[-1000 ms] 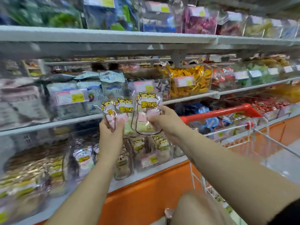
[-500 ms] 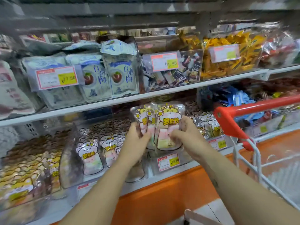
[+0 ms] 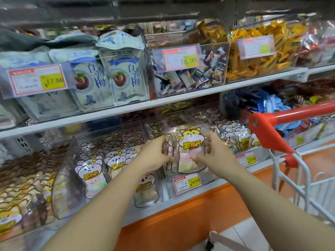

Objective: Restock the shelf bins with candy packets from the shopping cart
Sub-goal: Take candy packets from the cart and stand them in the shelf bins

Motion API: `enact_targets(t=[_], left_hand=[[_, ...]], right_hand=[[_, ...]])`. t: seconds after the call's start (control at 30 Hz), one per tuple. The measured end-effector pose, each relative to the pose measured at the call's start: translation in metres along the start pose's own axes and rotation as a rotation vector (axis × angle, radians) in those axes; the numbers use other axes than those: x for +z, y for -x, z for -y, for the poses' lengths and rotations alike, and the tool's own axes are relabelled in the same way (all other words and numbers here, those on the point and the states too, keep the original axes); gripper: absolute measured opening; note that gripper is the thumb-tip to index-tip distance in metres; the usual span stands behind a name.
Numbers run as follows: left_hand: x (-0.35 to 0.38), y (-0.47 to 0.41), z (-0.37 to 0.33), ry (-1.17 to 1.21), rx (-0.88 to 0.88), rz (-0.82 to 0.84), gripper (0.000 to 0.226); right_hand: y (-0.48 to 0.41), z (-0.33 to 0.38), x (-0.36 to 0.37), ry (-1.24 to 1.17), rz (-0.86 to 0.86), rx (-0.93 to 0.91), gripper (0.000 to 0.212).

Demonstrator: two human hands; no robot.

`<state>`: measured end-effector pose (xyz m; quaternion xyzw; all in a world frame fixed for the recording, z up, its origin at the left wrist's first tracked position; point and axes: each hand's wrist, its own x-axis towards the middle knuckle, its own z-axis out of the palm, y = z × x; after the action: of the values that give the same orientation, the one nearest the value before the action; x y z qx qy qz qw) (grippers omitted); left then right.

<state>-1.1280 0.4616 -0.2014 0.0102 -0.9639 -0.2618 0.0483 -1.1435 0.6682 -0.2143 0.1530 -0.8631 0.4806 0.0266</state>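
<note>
grip: left hand and right hand pinch opposite edges of a small stack of candy packets, fingers curled onto the film. the stack stands upright at the mouth of a clear shelf bin behind its price tag, apparently not yet released. neighbouring bins to the left look well filled. shopping cart at right; its contents are out of view, so the stock left cannot be judged.

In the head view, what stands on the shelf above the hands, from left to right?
blue-and-white packets → small dark-wrapped sweets → yellow-wrapped sweets → red-wrapped sweets at the right edge.
</note>
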Motion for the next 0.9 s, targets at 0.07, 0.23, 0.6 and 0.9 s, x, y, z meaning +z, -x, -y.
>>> enact_targets(t=[0.07, 0.23, 0.6, 0.9], left_hand=[[0.000, -0.001, -0.003, -0.210, -0.043, 0.032, 0.032], [-0.014, 0.000, -0.002, -0.308, -0.080, 0.071, 0.013], [-0.036, -0.004, 0.017, -0.156, -0.113, 0.191, 0.097], [-0.033, 0.008, 0.007, -0.314, -0.025, 0.377, 0.096]], right_hand=[[0.001, 0.006, 0.005, -0.004, 0.016, -0.032, 0.051], [-0.003, 0.010, 0.022, -0.033, -0.023, -0.058, 0.045], [-0.018, 0.012, 0.035, 0.231, 0.048, -0.077, 0.054], [-0.014, 0.004, 0.016, 0.540, 0.099, -0.130, 0.102]])
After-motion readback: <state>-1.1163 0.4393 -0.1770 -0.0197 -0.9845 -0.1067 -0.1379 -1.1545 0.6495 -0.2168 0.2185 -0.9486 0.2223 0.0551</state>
